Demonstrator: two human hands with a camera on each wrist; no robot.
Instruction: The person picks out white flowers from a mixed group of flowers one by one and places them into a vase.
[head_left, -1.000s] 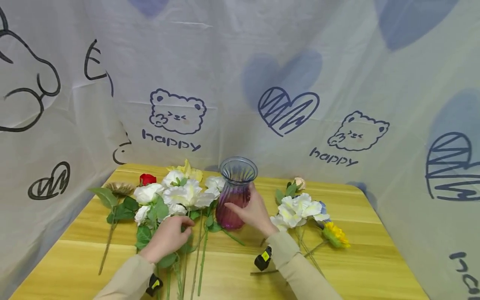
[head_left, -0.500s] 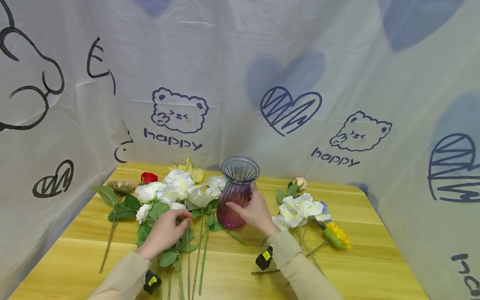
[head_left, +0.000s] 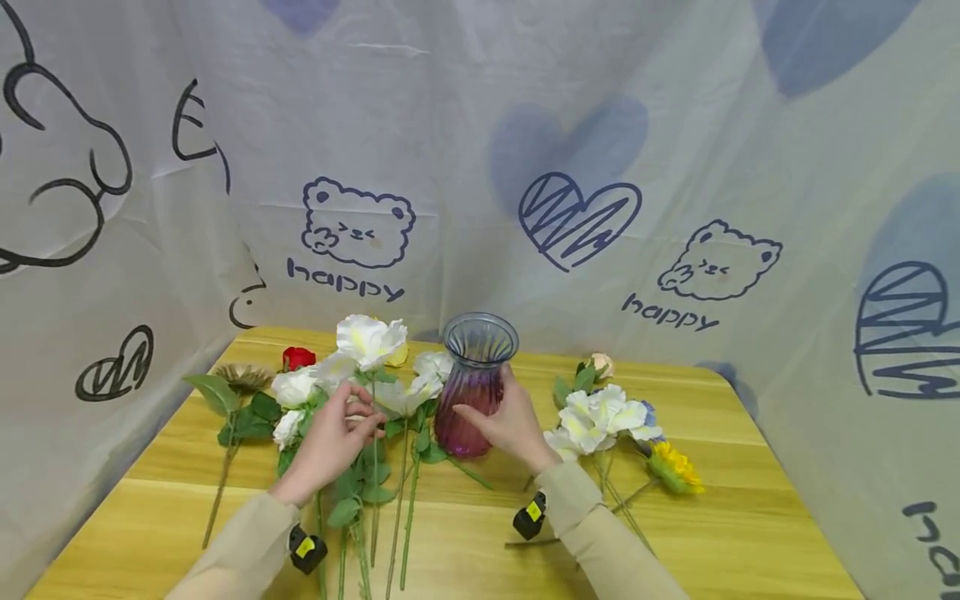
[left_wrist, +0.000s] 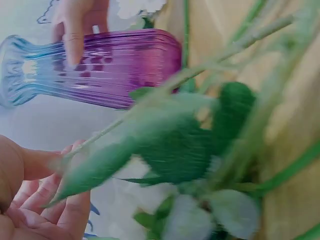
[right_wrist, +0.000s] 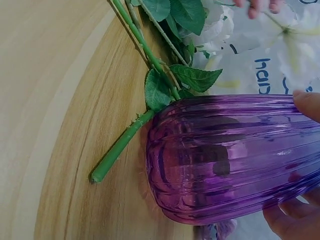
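Between thumb and fingers, my left hand [head_left: 333, 442] pinches the thin stem [left_wrist: 102, 132] of a white flower with a yellow-tinged centre [head_left: 371, 340]. The bloom stands raised above the other flowers, its stem pointing down toward the table. My right hand [head_left: 517, 425] grips a ribbed glass vase [head_left: 459, 429], blue at the flared neck and purple-pink below. The vase stands upright on the table, just right of the left hand. In the right wrist view, the thumb and fingers [right_wrist: 287, 220] lie on opposite sides of the vase [right_wrist: 215, 160]. No flower shows inside it.
Around the left hand lie white roses [head_left: 295, 385], a red rose [head_left: 298, 358], a brown flower [head_left: 243, 377] and several green stems. Right of the vase are white blooms [head_left: 600, 417], a yellow sunflower [head_left: 675, 468] and a pale pink rose [head_left: 602, 365]. Printed cloth [head_left: 465, 150] surrounds the wooden table [head_left: 720, 533].
My left hand has risen from among the stems, lifting the white flower up and slightly away from the others. The right hand and the vase have stayed in place.
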